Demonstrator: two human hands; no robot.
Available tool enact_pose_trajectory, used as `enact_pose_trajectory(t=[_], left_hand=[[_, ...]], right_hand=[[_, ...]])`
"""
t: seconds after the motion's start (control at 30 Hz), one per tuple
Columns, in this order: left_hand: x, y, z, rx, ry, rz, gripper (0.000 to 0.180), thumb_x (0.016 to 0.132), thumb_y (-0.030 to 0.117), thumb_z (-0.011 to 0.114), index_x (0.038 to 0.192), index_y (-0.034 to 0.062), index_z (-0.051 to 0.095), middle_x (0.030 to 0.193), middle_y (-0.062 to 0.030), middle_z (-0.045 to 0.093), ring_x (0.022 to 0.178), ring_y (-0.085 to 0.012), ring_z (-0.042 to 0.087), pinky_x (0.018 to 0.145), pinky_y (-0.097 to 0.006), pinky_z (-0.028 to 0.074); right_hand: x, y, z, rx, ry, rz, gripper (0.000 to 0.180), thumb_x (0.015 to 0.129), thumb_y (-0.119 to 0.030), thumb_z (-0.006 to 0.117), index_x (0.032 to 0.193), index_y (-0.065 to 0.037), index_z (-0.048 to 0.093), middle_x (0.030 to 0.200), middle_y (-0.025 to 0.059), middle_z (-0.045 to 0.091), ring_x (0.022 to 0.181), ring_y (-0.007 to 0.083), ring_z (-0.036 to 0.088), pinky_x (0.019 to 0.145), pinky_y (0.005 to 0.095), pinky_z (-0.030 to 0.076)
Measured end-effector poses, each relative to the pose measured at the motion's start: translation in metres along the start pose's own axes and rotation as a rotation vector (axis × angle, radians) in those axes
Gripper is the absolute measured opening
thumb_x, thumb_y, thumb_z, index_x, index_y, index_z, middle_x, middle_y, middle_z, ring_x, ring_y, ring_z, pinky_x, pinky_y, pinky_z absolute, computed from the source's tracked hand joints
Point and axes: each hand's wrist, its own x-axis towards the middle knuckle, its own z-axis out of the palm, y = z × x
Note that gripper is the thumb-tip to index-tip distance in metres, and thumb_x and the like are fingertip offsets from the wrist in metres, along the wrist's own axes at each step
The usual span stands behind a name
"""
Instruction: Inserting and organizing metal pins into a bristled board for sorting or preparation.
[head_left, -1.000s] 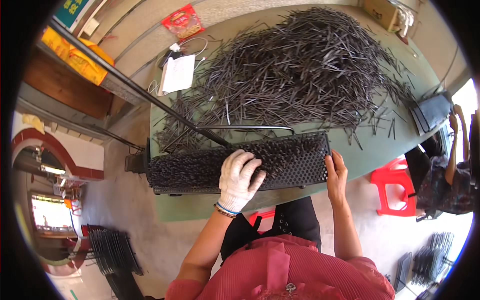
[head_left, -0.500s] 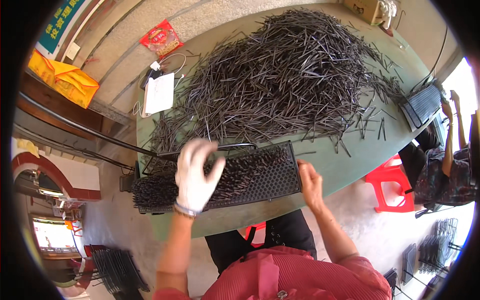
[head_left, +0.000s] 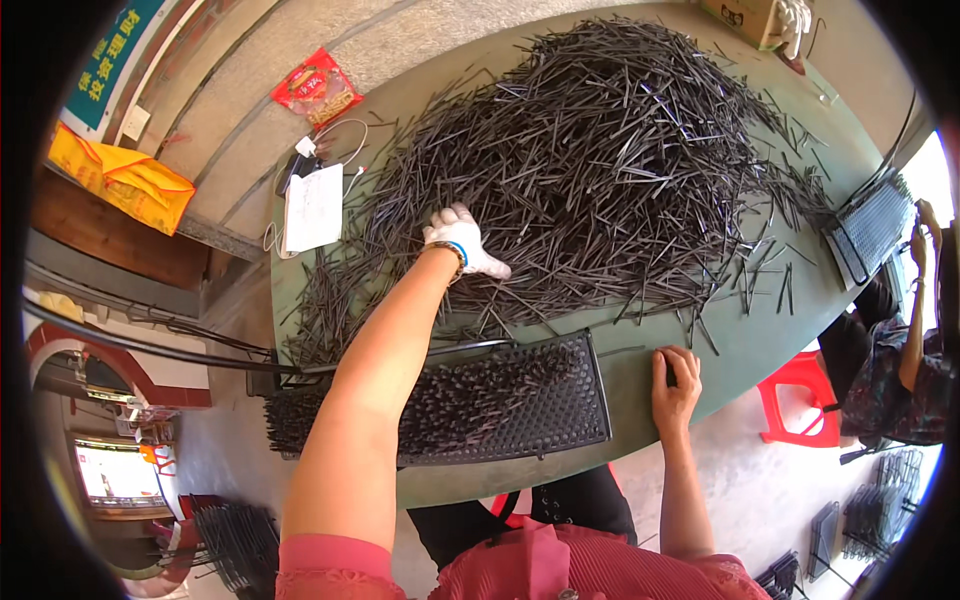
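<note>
My left hand (head_left: 462, 240), in a white glove, reaches over a large heap of thin black sticks (head_left: 600, 170) and touches its near side. Its thumb stands out to the right and the fingers are apart. Below that forearm lies a long black perforated tray (head_left: 565, 400), with short black sticks standing upright in most holes. The holes toward its right end are bare. My bare right hand (head_left: 677, 390) rests on the green table (head_left: 640, 440) just right of the tray, fingers curled in, with nothing visible in them.
A black rod (head_left: 160, 350) runs in from the left behind the tray. A white notepad (head_left: 314, 210) and a red snack bag (head_left: 318, 88) lie at the back left. On the right, another person (head_left: 890, 370) works at a second tray (head_left: 868, 228), beside a red stool (head_left: 800, 400).
My left hand has moved from above the tray forward onto the stick heap. My right hand has left the tray's right end and shifted right onto the table.
</note>
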Motion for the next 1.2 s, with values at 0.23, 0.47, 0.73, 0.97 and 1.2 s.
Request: enact_pose_trajectory(t=[0.23,0.47,0.73,0.97,1.2], left_hand=[[0.026,-0.013,0.001,-0.142,0.013,-0.113,0.106,0.059,0.046,0.086,0.14,-0.0008,0.036,0.138,-0.0225,0.041,0.126,-0.0376,0.051,0.105,-0.043,0.046],[0.008,-0.017,0.005,0.172,-0.075,0.129,0.068,0.073,0.03,0.077,0.132,0.0071,0.051,0.134,-0.0174,0.053,0.119,-0.0337,0.058,0.098,-0.044,0.05],[-0.016,-0.02,-0.002,0.085,-0.185,0.229,0.074,0.069,0.031,0.074,0.13,-0.0001,0.047,0.126,-0.0241,0.058,0.117,-0.0387,0.058,0.098,-0.043,0.049],[-0.01,-0.022,0.0,0.062,-0.272,0.018,0.085,0.065,0.024,0.078,0.14,0.0017,0.044,0.134,-0.0238,0.055,0.12,-0.0338,0.059,0.101,-0.041,0.049],[-0.017,-0.035,-0.03,-0.006,-0.021,0.014,0.057,0.065,0.028,0.071,0.116,0.0042,0.067,0.118,-0.0194,0.066,0.11,-0.0323,0.065,0.093,-0.039,0.052]], right_hand=[[0.002,0.0,0.001,0.024,0.004,0.021,0.005,0.085,-0.001,0.068,0.09,0.001,0.067,0.094,0.013,0.066,0.088,0.0301,0.059,0.078,0.0379,0.048],[0.001,0.003,0.003,0.039,0.031,-0.005,0.005,0.085,-0.001,0.068,0.088,0.001,0.066,0.093,0.0131,0.066,0.086,0.0309,0.059,0.077,0.0388,0.048],[0.001,0.006,0.003,0.071,0.048,-0.019,0.006,0.084,-0.003,0.069,0.086,0.002,0.066,0.092,0.0124,0.066,0.086,0.0313,0.058,0.079,0.0393,0.047],[0.0,0.006,0.005,0.065,0.06,-0.015,0.006,0.083,-0.003,0.07,0.085,0.001,0.066,0.09,0.0115,0.066,0.086,0.0313,0.058,0.078,0.0394,0.047],[-0.001,0.007,0.001,0.063,0.066,-0.017,0.006,0.084,-0.003,0.069,0.085,0.001,0.066,0.09,0.012,0.066,0.085,0.0313,0.058,0.077,0.0395,0.047]])
